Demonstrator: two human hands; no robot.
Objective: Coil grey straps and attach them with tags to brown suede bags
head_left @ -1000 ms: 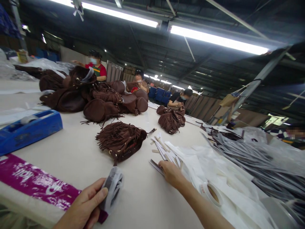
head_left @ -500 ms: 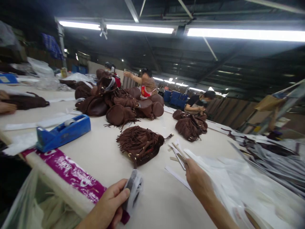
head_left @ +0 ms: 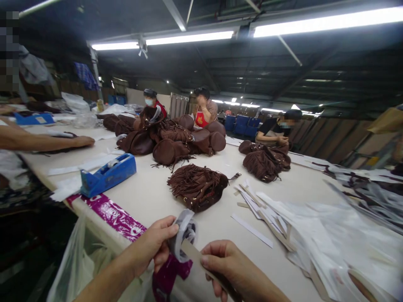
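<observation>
My left hand (head_left: 157,240) is closed on a coiled strap (head_left: 189,230) wrapped in greyish-white film, held above the near table edge. A flat beige strip (head_left: 192,253) is pinched between the thumb and fingers of my right hand (head_left: 228,262). Its far end meets the coil; whether it goes inside or lies against it I cannot tell. Just beyond my hands, a brown fringed drawstring bag (head_left: 198,188) lies on its side. Several loose white and beige strips (head_left: 261,205) are strewn to its right.
On the left stands a blue tape dispenser (head_left: 108,174), near purple printed tape (head_left: 116,218) along the table edge. Brown bags (head_left: 170,142) are heaped farther back. Clear plastic sheets (head_left: 330,235) cover the right side. A co-worker's arm (head_left: 47,138) reaches in from the left; other people sit beyond.
My right hand has come from the loose strips to the coil, bringing a beige strip. The coil has turned in my left hand. The co-worker's arm reaches farther in; the view has shifted left.
</observation>
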